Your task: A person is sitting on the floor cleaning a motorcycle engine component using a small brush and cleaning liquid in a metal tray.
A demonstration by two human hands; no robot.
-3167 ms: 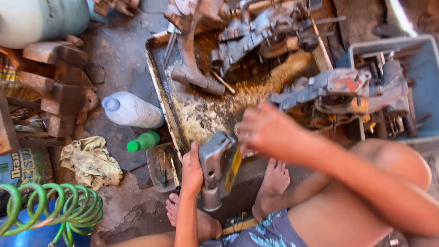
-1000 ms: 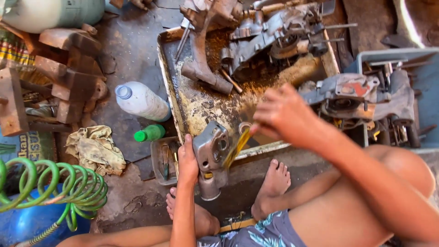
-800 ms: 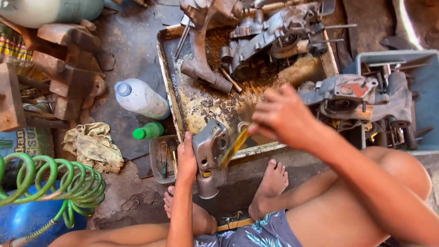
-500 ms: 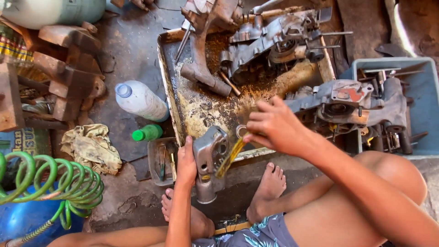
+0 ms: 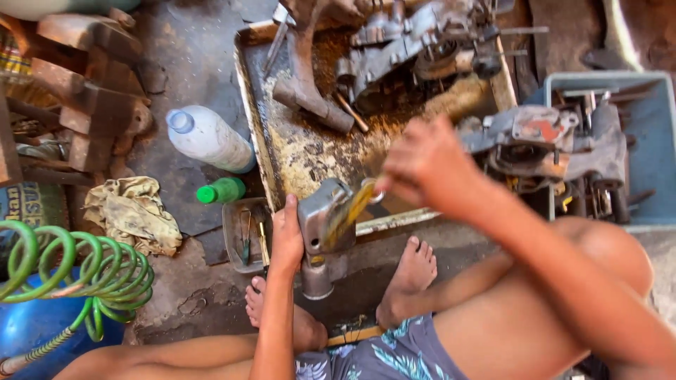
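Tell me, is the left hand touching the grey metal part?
Touching. In the head view, the left hand presses flat against the side of the grey metal part, with no gap between them.

Single head-worn view, straight down and close over knees, hands and floor-level metal tray [image 5: 253,134].

**Setting: Ground-Level Mechanical Repair Workshop**

The work area is a stained concrete floor [image 5: 190,49]. A greasy metal tray [image 5: 296,151] holds dismantled engine parts [image 5: 415,46]. A blue crate [image 5: 651,148] contains further machine parts. A coiled green air hose [image 5: 77,264], an oily rag [image 5: 130,214] and rusted scrap pieces [image 5: 84,91] lie alongside.
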